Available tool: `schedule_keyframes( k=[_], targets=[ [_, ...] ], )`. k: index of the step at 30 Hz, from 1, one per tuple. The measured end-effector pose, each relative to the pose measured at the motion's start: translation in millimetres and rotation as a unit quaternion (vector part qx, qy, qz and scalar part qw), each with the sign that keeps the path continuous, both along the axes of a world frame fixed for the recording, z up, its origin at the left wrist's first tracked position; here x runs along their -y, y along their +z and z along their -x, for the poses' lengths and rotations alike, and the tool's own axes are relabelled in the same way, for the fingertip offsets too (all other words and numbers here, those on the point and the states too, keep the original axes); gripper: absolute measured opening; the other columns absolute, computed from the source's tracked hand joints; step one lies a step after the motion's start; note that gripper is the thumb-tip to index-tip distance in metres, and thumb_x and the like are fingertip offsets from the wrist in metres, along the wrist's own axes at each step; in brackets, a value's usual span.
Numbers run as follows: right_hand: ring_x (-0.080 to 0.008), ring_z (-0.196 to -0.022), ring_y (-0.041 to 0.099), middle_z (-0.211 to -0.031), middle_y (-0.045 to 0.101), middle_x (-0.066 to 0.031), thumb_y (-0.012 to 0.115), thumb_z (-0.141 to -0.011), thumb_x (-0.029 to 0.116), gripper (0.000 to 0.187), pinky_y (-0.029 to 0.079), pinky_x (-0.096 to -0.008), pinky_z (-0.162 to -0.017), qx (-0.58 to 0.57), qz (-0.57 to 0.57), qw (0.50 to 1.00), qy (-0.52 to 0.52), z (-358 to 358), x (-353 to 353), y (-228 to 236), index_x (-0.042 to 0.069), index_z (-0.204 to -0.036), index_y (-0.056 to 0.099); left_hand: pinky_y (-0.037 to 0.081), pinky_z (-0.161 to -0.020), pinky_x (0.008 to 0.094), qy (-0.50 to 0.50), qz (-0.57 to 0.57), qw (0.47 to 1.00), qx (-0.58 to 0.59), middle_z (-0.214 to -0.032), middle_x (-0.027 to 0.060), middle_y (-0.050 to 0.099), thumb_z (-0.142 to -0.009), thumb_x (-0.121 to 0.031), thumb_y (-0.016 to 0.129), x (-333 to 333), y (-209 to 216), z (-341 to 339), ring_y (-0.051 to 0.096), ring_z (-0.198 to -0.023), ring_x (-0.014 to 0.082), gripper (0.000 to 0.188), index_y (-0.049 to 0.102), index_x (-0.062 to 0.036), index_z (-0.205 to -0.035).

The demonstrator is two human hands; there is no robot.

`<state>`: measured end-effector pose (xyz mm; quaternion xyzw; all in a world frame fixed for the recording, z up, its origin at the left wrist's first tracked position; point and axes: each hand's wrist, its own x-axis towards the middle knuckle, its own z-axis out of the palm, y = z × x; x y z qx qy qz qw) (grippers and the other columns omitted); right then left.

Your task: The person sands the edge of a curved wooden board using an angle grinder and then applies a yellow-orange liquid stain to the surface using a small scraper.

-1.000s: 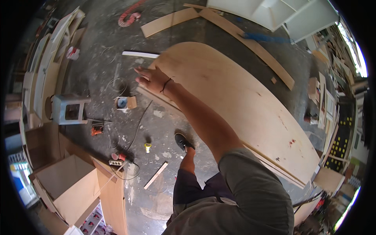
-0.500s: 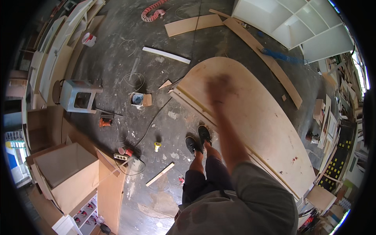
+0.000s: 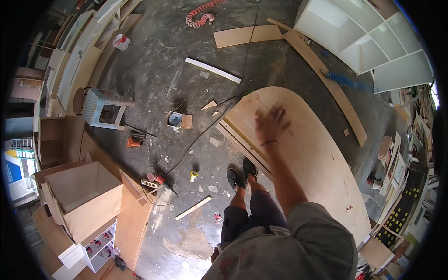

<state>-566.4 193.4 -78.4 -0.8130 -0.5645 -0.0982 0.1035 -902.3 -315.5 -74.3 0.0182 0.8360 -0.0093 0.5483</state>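
Blurred right hand [image 3: 269, 125] held open over the oval plywood panel [image 3: 317, 158]

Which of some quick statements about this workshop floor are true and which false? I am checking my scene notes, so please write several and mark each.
1. The right hand is stretched out over the oval plywood panel. True.
2. The right hand grips a hammer. False: it is motion-blurred, but no tool shows in it.
3. A grey plastic stool stands on the floor at the left. True.
4. The coiled hose at the top is green. False: it is red-orange.
5. A white shelf unit lies at the upper right. True.
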Motion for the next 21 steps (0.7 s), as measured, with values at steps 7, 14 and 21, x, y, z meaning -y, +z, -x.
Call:
schedule_keyframes(
  k=[7,14,21],
  targets=[
    [-0.0320,-0.130,0.027,-0.135,0.035,-0.0184,0.046,-0.087,0.047,0.061,0.015,-0.0557,-0.104,-0.325,0.094,0.824,0.454,158,-51,38,0.003,-0.128,0.038,0.044,-0.074,0.0420,0.000,0.001,1.000,-0.006,-0.101,0.0164,0.061,-0.086,-0.062,0.032,7,7,-20,0.059,-0.090,0.0315,0.067,0.049,-0.0069,-0.122],
    [-0.0349,-0.133,0.016,-0.142,0.024,-0.0174,0.047,-0.085,0.045,0.070,0.008,-0.0597,-0.103,-0.170,0.086,0.970,0.151,13,6,39,0.003,-0.137,0.027,0.044,-0.075,0.0424,-0.002,-0.006,1.000,0.005,-0.099,0.0173,0.062,-0.087,-0.061,0.032,4,8,-24,0.059,-0.090,0.0322,0.067,0.050,-0.0069,-0.121],
    [-0.0357,-0.135,0.011,-0.145,0.022,-0.0118,0.052,-0.080,0.041,0.064,0.004,-0.0673,-0.099,-0.137,0.138,0.959,0.207,-33,55,14,0.014,-0.136,0.033,0.044,-0.076,0.0428,-0.008,-0.022,1.000,0.008,-0.098,0.0182,0.062,-0.087,-0.061,0.032,-2,13,-30,0.059,-0.090,0.0329,0.066,0.051,-0.0069,-0.120]
  ],
)
